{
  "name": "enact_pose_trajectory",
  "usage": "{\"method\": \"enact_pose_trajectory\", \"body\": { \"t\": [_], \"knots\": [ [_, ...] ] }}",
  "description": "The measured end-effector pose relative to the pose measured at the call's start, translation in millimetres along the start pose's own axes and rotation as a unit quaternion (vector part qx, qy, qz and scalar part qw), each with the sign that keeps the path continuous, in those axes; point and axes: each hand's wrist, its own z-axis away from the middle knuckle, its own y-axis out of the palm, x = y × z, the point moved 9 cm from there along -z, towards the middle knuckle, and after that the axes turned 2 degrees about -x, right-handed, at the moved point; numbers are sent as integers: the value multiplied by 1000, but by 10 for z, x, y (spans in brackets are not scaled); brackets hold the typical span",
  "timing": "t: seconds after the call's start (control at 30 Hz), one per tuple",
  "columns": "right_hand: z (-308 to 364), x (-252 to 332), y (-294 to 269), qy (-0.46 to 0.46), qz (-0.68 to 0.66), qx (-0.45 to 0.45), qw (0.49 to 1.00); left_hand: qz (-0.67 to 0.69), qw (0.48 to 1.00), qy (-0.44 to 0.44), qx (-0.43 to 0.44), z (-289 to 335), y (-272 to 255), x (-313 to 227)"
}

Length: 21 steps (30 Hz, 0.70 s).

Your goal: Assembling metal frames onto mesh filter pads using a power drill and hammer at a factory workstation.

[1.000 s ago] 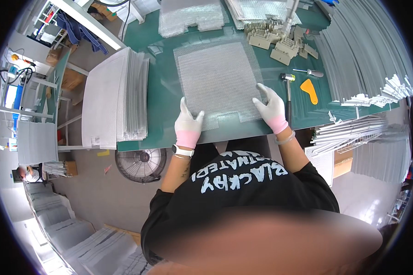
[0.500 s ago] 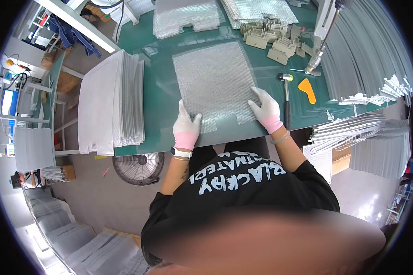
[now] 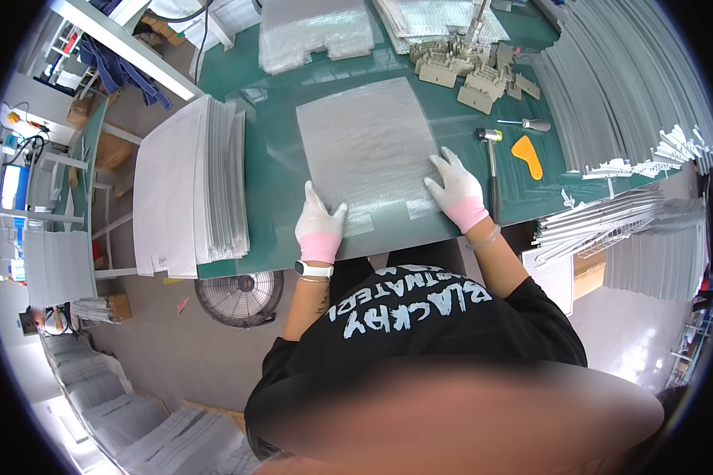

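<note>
A sheet of clear bubble wrap [image 3: 364, 142] with notches along its near edge lies flat on the green table [image 3: 273, 182] in front of me. My left hand [image 3: 321, 224], in a white glove with a pink cuff, rests at its near left corner, thumb and fingers apart. At the near right corner is my right hand [image 3: 457, 190], gloved the same way, its fingers spread along the sheet's edge. Both hands touch the sheet's sides without visibly closing on it.
Stacked white sheets [image 3: 186, 186] stand left; bubble-wrap stacks [image 3: 317, 32] lie at the back. Beige plastic parts [image 3: 479, 83], a screwdriver [image 3: 535, 124], a mallet [image 3: 493, 170] and a yellow scraper [image 3: 527, 156] lie right. Tall grey sheets [image 3: 626, 87] fill the far right. A fan [image 3: 239, 299] stands below.
A hanging metal tool has swung away from over the screwdriver toward the back, uncovering the handle. The hands and bubble wrap have shifted only slightly.
</note>
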Motion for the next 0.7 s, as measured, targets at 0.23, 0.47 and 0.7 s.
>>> {"method": "enact_pose_trajectory", "body": {
  "t": [0.23,0.47,0.7],
  "knots": [
    [-665,51,-166,-126,17,94,987,-161,965,208,-4,-154,-72,-219],
    [-2966,-217,-497,100,104,-44,989,-150,962,224,37,-326,-23,-253],
    [-3699,-280,-471,129,207,56,968,-34,973,220,-63,44,-419,-165]
  ]
}}
